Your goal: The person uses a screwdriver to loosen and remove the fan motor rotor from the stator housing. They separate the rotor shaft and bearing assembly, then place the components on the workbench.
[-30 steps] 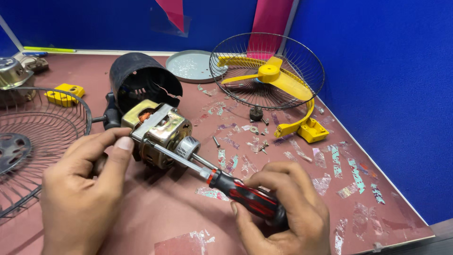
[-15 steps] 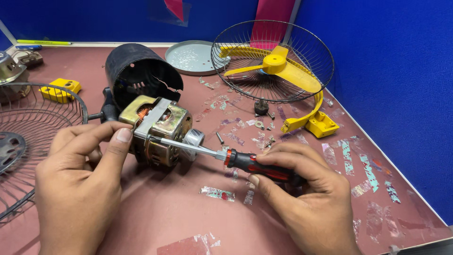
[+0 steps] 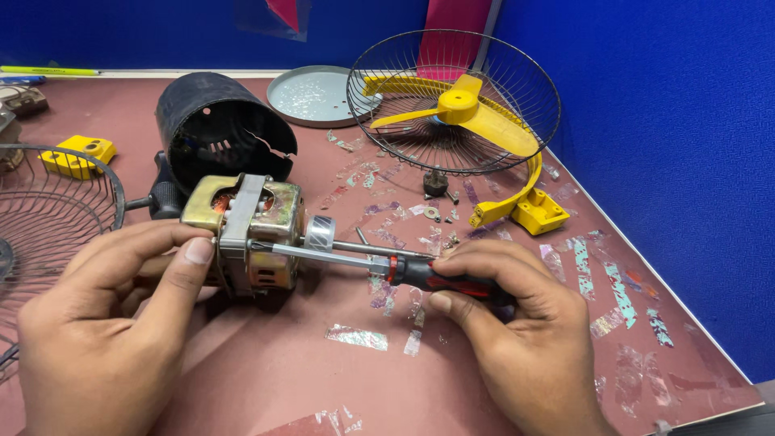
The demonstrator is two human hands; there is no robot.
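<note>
Hands (image 3: 105, 323) on a bare fan motor (image 3: 246, 230) and a screwdriver (image 3: 387, 265).

Nearest the camera, the left hand steadies the motor on the reddish table (image 3: 266, 379), thumb pressed against its near edge, while the right hand (image 3: 525, 323) is clenched around the screwdriver's red-and-black handle, the steel shaft lying level with its tip at the motor's side. The motor is uncased — brass-coloured end frames, a grey laminated core, copper windings glinting inside, a shaft with a grey taped collar pointing right. Behind it lies a cracked black motor housing (image 3: 222, 121); loose screws (image 3: 440, 214) sit to the right. Farther back, a wire fan guard (image 3: 517, 81) holds a yellow blade (image 3: 464, 113) beside a round grey plate (image 3: 311, 93).
</note>
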